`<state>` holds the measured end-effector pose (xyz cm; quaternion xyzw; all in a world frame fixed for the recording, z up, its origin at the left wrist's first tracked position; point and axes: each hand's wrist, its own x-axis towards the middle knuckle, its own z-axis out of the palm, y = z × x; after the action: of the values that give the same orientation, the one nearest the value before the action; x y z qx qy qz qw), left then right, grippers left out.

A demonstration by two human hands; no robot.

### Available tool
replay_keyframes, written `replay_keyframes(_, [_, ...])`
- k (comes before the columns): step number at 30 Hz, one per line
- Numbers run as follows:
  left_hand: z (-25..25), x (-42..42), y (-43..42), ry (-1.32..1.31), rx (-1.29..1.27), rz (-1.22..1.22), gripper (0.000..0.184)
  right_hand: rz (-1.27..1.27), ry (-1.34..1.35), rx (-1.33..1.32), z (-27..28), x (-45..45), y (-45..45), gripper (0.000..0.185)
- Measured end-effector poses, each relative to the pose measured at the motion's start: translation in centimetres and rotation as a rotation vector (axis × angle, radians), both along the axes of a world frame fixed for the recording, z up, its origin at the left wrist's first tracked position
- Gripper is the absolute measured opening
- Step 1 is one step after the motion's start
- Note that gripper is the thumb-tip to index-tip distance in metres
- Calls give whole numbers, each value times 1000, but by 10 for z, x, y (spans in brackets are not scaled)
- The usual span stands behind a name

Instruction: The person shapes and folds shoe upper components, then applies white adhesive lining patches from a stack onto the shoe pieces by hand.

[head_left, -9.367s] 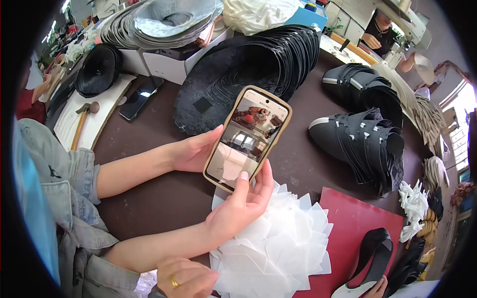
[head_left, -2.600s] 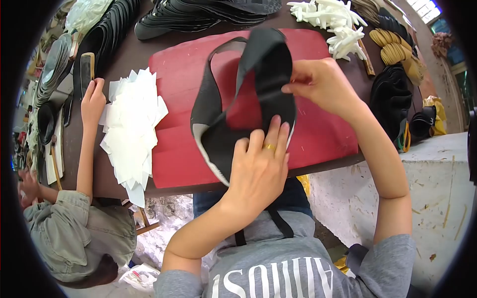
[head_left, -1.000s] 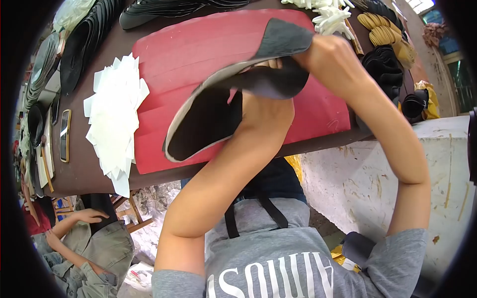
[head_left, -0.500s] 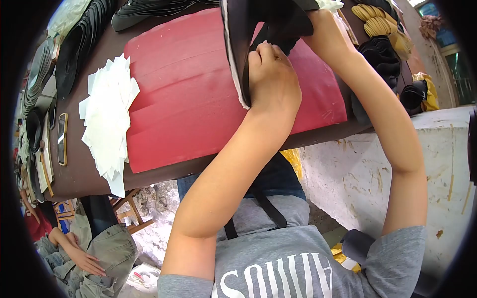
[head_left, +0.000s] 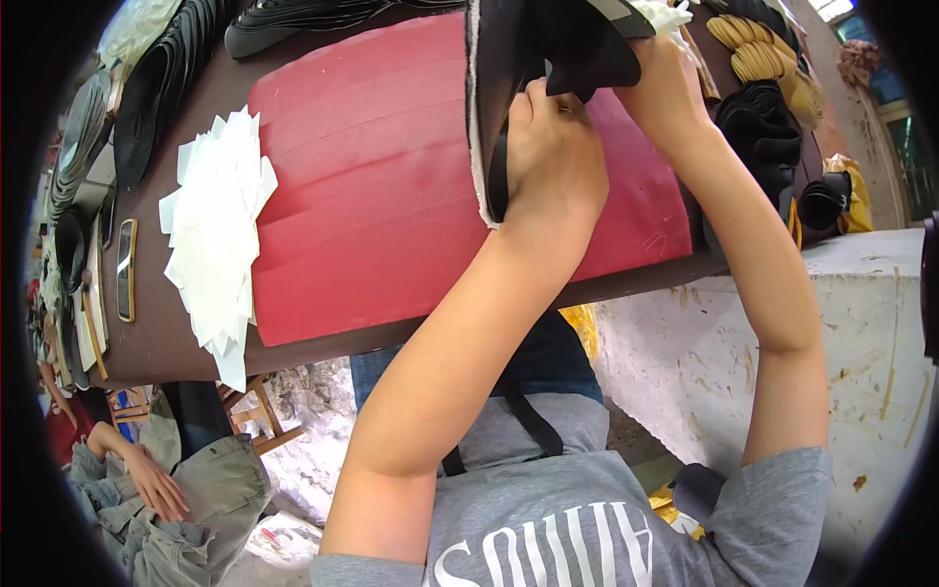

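Observation:
A black curved shoe-upper piece (head_left: 548, 44) with a pale edge hangs upright over the red mat (head_left: 362, 186), its top cut off by the frame. My left hand (head_left: 556, 132) is inside the curve of the piece, fingers bent and closed on it. At the piece's right end, my right hand (head_left: 657, 73) grips its edge; those fingertips are partly hidden behind the black material. To the left of the mat lies a fanned pile of white sheets (head_left: 217, 230).
A phone (head_left: 126, 269) lies at the table's left, near a hammer (head_left: 93, 323). Black stacked pieces (head_left: 166, 88) stand at the upper left. Tan pieces (head_left: 753, 49) and black pieces (head_left: 761, 127) are at the right. A co-worker's hand (head_left: 155, 481) rests at the lower left.
Since a second ago, the black piece has turned from lying slanted to upright and moved up and right with both hands. The co-worker's phone now lies on the table.

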<state>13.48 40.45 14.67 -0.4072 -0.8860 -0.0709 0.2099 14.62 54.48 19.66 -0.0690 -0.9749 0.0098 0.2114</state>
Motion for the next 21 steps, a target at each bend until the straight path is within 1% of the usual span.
replay_keyframes(4, [-4, -4, 1, -19, 40, -40, 35, -33, 23, 7, -3, 0, -2, 26])
replay_keyframes(9, [1, -15, 9, -44, 114, -56, 26, -14, 62, 21, -3, -2, 1, 23])
replay_keyframes(11, [7, -19, 15, -64, 5, -49, 22, 71, 63, 32, 2, 1, 4, 19])
replay_keyframes(13, [12, -25, 21, -83, -105, -39, 18, 158, 64, 43, 7, 2, 4, 18])
replay_keyframes(14, [15, -30, 27, -55, -160, -36, 16, 158, 72, 46, 8, 1, 3, 18])
replay_keyframes(15, [19, -34, 32, -26, -213, -33, 14, 77, 70, 3, 9, -1, 3, 19])
replay_keyframes(16, [27, -36, 32, -16, -206, -35, 14, -5, 69, -38, 8, -3, 2, 21])
replay_keyframes(18, [40, -42, 26, 0, -392, -91, 13, -174, 74, -123, 3, -5, 0, 27])
replay_keyframes(20, [44, -55, -10, 274, -309, -313, 11, -180, 55, -427, -14, -6, -1, 35])
replay_keyframes(21, [69, -52, -28, 217, -484, -316, 11, -194, 63, -428, -16, -6, -10, 35])
